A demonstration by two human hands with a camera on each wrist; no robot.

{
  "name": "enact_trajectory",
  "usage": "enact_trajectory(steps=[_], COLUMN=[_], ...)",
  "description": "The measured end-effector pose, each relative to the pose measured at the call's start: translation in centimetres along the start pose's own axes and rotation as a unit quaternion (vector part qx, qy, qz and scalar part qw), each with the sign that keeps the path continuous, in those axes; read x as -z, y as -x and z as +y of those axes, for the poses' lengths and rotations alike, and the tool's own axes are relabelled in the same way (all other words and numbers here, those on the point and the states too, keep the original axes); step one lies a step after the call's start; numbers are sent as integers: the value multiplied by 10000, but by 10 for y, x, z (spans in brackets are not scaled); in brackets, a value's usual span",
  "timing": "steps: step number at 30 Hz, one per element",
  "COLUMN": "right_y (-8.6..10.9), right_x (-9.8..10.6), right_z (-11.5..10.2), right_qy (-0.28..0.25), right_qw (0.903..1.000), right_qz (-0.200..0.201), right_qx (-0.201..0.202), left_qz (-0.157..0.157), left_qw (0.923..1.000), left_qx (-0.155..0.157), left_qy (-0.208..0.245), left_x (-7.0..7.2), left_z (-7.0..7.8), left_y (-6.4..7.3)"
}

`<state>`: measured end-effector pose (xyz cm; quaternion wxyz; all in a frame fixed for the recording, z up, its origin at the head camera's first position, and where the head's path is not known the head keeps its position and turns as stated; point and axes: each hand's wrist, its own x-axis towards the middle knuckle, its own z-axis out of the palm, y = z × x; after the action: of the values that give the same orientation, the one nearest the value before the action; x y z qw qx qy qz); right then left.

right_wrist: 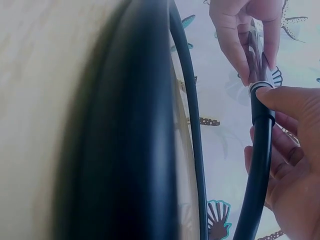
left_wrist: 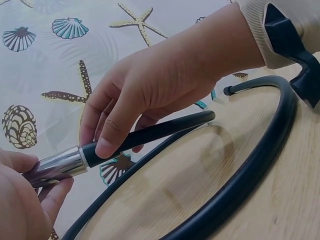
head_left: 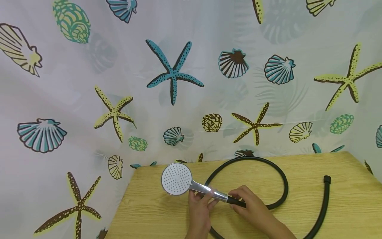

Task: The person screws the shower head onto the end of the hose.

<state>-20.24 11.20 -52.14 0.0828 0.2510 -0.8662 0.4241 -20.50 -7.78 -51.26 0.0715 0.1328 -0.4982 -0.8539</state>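
A chrome hand shower (head_left: 177, 179) with a round white spray face is held up over the wooden table, its face toward the head camera. My left hand (head_left: 199, 212) grips its chrome handle (left_wrist: 62, 165) near the lower end. Thumb and fingers of my right hand (head_left: 252, 209) pinch the black hose (left_wrist: 150, 131) by its end collar, right against the handle's end. In the right wrist view the collar (right_wrist: 262, 107) meets the chrome rim in line with the handle. Part of the handle is hidden behind the left fingers.
The hose loops (head_left: 283, 179) across the wooden table (head_left: 149, 205), and its other end (head_left: 327, 179), with a black nut, lies at the right. A white curtain (head_left: 203, 20) printed with shells and starfish hangs behind and at both sides of the table.
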Motion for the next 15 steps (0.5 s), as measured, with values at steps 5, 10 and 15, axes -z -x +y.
enact_trajectory(steps=[5,10,15], right_y=[0,0,-1], right_x=[-1,-1,0], right_z=[0,0,-1], right_qy=[79,129,201], right_qw=[10000,9999,9998], right_qz=[14,34,17], right_qx=[34,-11,-25], left_qz=[25,67,109], left_qw=[10000,9999,9998], left_qx=[-16,-25,-11], left_qy=[-33,-97,-147], left_x=[-1,-2,-3], left_z=[0,0,0], left_y=[-1,-1,0])
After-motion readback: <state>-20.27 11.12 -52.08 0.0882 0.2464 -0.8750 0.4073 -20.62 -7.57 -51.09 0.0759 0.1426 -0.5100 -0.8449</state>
